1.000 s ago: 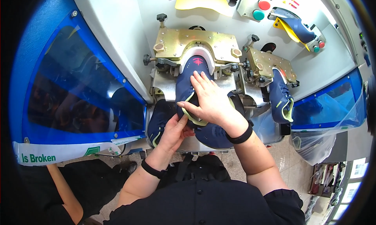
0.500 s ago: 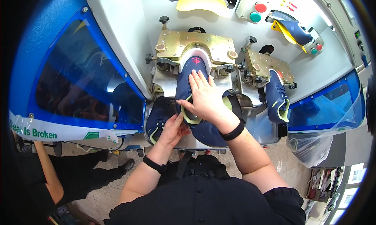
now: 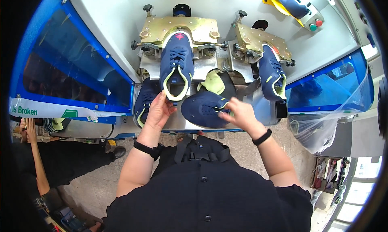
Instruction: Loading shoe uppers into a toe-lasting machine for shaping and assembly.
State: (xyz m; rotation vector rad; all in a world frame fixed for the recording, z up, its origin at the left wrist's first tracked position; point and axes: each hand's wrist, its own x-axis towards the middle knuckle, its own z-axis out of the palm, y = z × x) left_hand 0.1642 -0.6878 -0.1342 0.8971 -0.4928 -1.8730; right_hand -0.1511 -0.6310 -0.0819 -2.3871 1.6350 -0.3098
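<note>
A navy upper-style sneaker (image 3: 177, 64) with pale green lining sits toe-first in the left brass-coloured press (image 3: 194, 26), its toe tucked under the curved clamp. My left hand (image 3: 158, 110) grips this sneaker's heel from the near left side, thumb at the collar. Right of it, a second navy sneaker (image 3: 202, 110) lies on the metal ledge, toe to the left. My right hand (image 3: 242, 117) has its fingers curled round the collar end of that second sneaker. Pale green lining material (image 3: 213, 83) shows just behind it.
Another navy sneaker (image 3: 271, 72) sits in the right press (image 3: 262, 40). One more dark sneaker (image 3: 144, 98) stands left of my left hand. Blue-framed window panels (image 3: 76, 62) flank the machine. Clear plastic (image 3: 315, 131) hangs at right. Another person's arm (image 3: 36, 159) shows far left.
My right hand has left the top of the clamped sneaker and moved right to the loose one. My left hand stays at the clamped sneaker's heel. The whole view has shifted.
</note>
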